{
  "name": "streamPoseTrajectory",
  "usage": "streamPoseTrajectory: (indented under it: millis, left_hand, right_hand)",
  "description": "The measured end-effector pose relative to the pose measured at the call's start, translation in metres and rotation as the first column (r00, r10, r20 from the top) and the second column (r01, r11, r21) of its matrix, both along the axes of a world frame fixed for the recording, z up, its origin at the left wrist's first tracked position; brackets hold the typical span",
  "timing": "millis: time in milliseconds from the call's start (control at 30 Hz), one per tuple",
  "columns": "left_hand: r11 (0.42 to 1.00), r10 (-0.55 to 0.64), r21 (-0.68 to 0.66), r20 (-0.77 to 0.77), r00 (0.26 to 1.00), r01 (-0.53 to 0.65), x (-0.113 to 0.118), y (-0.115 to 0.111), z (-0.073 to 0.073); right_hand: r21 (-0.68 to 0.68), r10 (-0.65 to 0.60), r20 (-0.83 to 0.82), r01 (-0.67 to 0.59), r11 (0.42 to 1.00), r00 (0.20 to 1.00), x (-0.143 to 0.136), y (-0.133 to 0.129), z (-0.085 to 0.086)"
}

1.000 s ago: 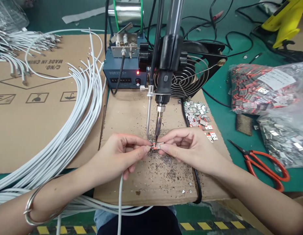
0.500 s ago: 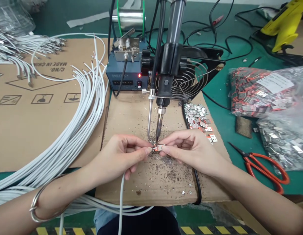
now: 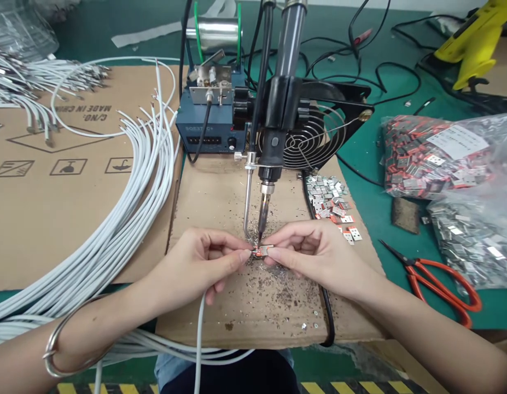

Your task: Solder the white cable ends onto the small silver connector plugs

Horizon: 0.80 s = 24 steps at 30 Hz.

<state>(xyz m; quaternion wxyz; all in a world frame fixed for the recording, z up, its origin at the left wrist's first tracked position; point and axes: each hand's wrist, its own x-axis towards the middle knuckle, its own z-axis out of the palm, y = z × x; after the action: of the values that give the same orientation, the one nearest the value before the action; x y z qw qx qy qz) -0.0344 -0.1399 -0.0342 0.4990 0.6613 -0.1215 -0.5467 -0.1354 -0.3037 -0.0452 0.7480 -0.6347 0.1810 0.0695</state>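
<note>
Between thumb and fingers, my left hand pinches the end of a white cable, whose length hangs down below the hand. My right hand is closed on a small metal USB connector with an orange-red part at its left end. Cable end and connector meet under the tip of the soldering iron, which is clamped upright on a stand. A thin metal solder feed tube comes down beside the iron. Whether the tip touches the joint is too small to tell.
Behind stand the blue solder feeder, a solder spool and a fan. White cables lie left. To the right are loose connectors, bags of connectors, orange-handled pliers and a brown sponge.
The red light on the solder feeder has gone out. Both hands still hold the cable and connector, which now sit slightly lower relative to the iron tip. The view has shifted slightly.
</note>
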Motion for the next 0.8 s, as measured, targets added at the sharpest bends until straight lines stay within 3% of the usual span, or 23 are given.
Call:
streamPoseTrajectory:
  millis: [200, 567, 800]
  left_hand:
    - [0.999, -0.002, 0.035, -0.007, 1.0, 0.002, -0.0012, 0.0026, -0.0018]
    - [0.999, 0.026, -0.032, -0.03, 0.999, -0.027, -0.0011, -0.0015, 0.0036]
    - [1.0, 0.008, 0.028, -0.015, 1.0, -0.007, -0.0016, -0.0009, 0.0032]
  right_hand:
    - [-0.002, 0.009, 0.029, -0.009, 1.0, 1.0, 0.0002, 0.0, 0.001]
    - [-0.066, 0.039, 0.079, -0.034, 0.997, 0.996, -0.0005, -0.0023, 0.0]
    - [-0.086, 0.047, 0.04, -0.044, 0.995, 0.998, -0.0007, -0.002, -0.0012]
